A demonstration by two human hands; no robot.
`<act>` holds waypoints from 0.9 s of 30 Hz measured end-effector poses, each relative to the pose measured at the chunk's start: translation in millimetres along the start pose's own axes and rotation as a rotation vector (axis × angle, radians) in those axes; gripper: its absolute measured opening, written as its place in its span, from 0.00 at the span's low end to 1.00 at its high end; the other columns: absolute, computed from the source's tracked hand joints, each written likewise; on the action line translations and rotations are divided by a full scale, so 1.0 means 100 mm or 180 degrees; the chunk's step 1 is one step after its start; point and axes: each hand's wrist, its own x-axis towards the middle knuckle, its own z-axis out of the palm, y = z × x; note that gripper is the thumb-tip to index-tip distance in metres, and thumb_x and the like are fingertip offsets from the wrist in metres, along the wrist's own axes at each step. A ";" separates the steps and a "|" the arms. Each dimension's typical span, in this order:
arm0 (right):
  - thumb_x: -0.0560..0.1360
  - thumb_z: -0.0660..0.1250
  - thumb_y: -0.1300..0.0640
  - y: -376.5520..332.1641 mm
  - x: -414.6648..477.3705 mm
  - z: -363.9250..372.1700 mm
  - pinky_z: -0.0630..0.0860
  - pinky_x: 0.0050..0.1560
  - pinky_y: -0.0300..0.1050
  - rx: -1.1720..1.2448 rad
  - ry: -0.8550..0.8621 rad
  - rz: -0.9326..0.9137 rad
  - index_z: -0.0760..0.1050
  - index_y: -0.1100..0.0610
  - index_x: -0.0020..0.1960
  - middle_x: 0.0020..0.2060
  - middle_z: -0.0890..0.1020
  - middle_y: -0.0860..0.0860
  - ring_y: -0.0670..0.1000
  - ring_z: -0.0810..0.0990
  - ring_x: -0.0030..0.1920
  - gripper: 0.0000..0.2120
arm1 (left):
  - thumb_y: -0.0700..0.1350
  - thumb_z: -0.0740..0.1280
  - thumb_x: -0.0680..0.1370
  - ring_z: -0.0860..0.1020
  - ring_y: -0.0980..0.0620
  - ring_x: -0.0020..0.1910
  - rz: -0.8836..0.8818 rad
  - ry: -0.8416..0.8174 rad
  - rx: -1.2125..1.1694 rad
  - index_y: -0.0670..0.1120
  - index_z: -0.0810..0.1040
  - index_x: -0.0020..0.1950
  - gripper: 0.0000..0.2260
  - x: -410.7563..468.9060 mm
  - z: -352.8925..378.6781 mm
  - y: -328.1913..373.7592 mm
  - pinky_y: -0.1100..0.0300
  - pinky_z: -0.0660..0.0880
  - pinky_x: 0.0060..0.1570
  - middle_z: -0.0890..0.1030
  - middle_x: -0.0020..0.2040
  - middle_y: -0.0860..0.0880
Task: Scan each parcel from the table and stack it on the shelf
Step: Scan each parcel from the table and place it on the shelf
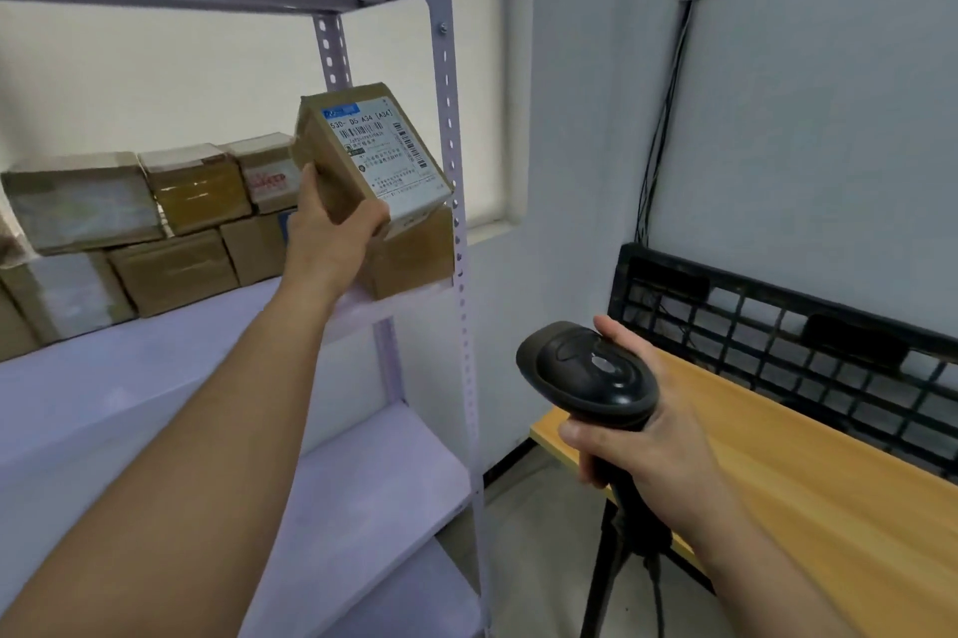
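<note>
stacking step, i judge: the left grip (332, 230) clasps a labelled cardboard parcel (376, 153), tilted, just above a brown box (414, 259) at the right end of the shelf (155, 357). the right grip (640, 438) holds the barcode scanner (591, 373) near the tabletop (829, 471). next: level the parcel, seat it squarely, release.

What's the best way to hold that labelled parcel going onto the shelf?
Take the labelled parcel by its plain brown lower-left side, coming from below and the left, as the left hand does. The box is tilted with its label face up, so that hold leaves the label uncovered and the far end free to land on the shelf.
</note>
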 end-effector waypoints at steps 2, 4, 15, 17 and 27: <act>0.66 0.75 0.74 0.04 0.08 0.05 0.75 0.28 0.46 0.0035 0.0025 0.0029 0.69 0.37 0.67 0.45 0.81 0.59 0.57 0.77 0.27 0.42 | 0.59 0.68 0.64 0.77 0.49 0.61 -0.0106 0.0005 0.0075 0.62 0.58 0.74 0.40 0.21 -0.02 -0.02 0.47 0.76 0.60 0.75 0.65 0.52; 0.66 0.76 0.73 0.07 0.14 0.08 0.75 0.28 0.47 0.0034 0.0045 0.0069 0.69 0.36 0.66 0.43 0.82 0.58 0.58 0.77 0.27 0.42 | 0.61 0.67 0.63 0.76 0.48 0.60 -0.0152 0.0030 0.0034 0.62 0.60 0.73 0.38 0.41 0.00 -0.06 0.45 0.75 0.60 0.74 0.65 0.52; 0.65 0.74 0.75 0.08 0.27 0.10 0.78 0.28 0.47 -0.0114 0.0147 0.0136 0.68 0.38 0.67 0.51 0.80 0.59 0.57 0.78 0.29 0.43 | 0.54 0.53 0.82 0.67 0.46 0.69 0.0397 0.0494 0.0699 0.56 0.58 0.77 0.22 0.77 0.18 -0.12 0.63 0.61 0.56 0.67 0.73 0.47; 0.65 0.74 0.75 0.10 0.28 0.11 0.77 0.28 0.48 -0.0071 0.0146 0.0109 0.69 0.39 0.67 0.50 0.81 0.59 0.58 0.77 0.28 0.43 | 0.55 0.51 0.83 0.66 0.45 0.69 0.0553 0.0447 0.0940 0.53 0.62 0.76 0.21 0.80 0.18 -0.12 0.62 0.60 0.55 0.68 0.72 0.44; 0.66 0.73 0.76 0.14 0.33 0.12 0.75 0.27 0.51 0.0001 0.0129 0.0047 0.68 0.39 0.68 0.41 0.83 0.57 0.60 0.76 0.27 0.43 | 0.48 0.73 0.72 0.72 0.46 0.62 0.0666 0.0071 0.1369 0.52 0.61 0.73 0.33 0.97 0.17 -0.18 0.53 0.70 0.58 0.72 0.65 0.45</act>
